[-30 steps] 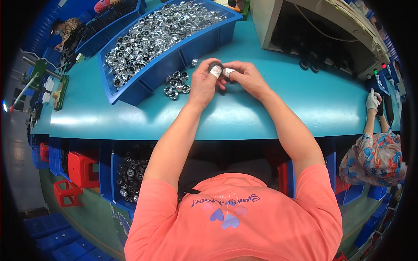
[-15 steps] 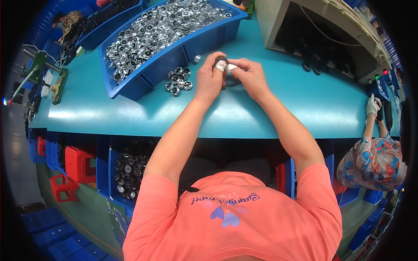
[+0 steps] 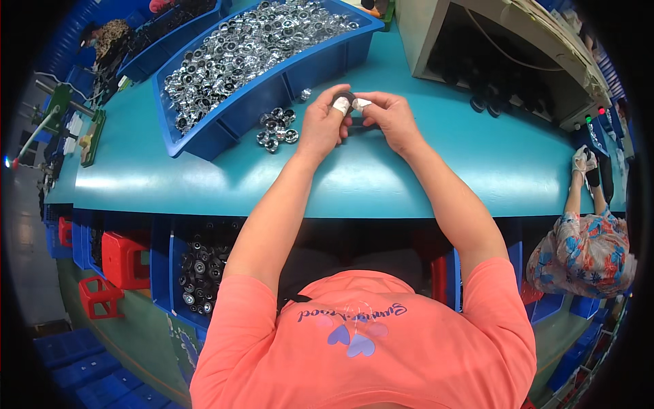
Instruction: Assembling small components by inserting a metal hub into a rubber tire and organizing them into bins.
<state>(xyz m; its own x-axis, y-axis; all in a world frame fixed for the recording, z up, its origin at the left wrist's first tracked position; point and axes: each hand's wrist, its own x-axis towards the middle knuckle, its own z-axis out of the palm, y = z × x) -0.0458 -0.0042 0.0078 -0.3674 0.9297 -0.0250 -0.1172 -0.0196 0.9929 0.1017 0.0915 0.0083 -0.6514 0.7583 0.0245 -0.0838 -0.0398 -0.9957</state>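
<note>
Over the turquoise table, my left hand (image 3: 320, 128) grips a black round part (image 3: 345, 96), probably a small wheel or ring, that is mostly covered by the fingers. My right hand (image 3: 394, 124) is closed at the part's right side, thumb and fingers pressing on it. White tape wraps both thumbs, whose tips nearly meet over the part. Left of my left hand lies a small cluster of shiny silver round parts with black centres (image 3: 276, 127). One more silver part (image 3: 306, 94) lies alone beside the bin.
A long blue bin (image 3: 255, 105) heaped with silver round parts stands at the back left. At the back right is a beige open-fronted box (image 3: 426, 41) with dark round parts before it. A green metal fixture (image 3: 93, 140) stands far left. A co-worker (image 3: 579, 255) works at the right.
My thumbs have come closer together over the black part, and my right thumb now presses nearer its edge. Both hands stay in nearly the same place.
</note>
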